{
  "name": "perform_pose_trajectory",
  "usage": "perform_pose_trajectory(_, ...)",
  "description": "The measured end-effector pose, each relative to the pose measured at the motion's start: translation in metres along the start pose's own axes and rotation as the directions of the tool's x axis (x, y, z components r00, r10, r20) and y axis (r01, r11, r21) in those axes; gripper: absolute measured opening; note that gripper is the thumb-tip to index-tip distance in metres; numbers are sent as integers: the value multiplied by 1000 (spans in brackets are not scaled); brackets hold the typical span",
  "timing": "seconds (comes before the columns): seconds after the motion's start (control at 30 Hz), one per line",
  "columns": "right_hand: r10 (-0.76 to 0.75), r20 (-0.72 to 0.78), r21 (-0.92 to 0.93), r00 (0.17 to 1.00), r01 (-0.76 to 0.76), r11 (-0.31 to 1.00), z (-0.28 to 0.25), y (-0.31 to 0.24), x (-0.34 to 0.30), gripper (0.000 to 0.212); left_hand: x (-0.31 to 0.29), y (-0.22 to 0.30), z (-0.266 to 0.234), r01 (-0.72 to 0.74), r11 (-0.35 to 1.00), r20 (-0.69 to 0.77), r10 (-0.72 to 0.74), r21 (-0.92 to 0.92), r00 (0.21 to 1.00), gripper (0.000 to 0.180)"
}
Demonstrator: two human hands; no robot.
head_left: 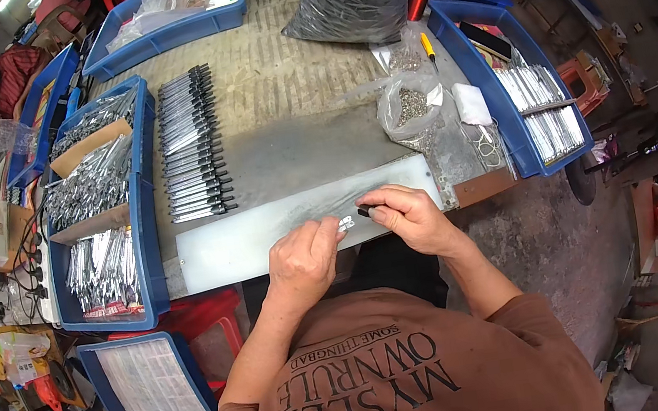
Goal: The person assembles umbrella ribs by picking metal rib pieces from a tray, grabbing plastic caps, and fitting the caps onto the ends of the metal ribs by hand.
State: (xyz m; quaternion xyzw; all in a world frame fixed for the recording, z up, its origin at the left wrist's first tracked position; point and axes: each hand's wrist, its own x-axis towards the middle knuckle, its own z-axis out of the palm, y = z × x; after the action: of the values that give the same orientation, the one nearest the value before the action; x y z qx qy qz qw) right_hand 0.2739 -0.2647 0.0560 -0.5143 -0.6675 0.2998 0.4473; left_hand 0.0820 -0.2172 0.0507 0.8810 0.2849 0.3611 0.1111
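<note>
Above a long white board at the table's near edge, my two hands work close together. My left hand is closed in a pinch on a small silver metal piece with a two-pronged end. Between thumb and fingers, my right hand grips a small black piece, just right of the silver one. Whether the two pieces touch is hard to see. Beyond the board at left lies a column of slim silver parts with black ends, set side by side.
A blue tray on the left holds heaps of silver metal parts behind cardboard dividers. Another blue tray stands right with metal strips. Small fittings fill a clear bag; a yellow screwdriver lies behind it. Black pieces fill a large bag.
</note>
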Motion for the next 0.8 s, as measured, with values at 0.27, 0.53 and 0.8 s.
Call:
perform_pose_trajectory(0.27,-70,93,-16,993,72,997,-2,-3,-3,21,-5,2,-2,-21,1000,57,22,-19,998,19)
perform_pose_trajectory(0.53,-180,148,-63,973,191,980,-1,-6,-3,21,-7,4,1,-91,996,68,91,-17,993,16)
perform_pose_trajectory(0.8,-337,247,-190,909,386,903,-1,-9,-7,21,-11,7,2,-136,990,93,139,-39,986,16)
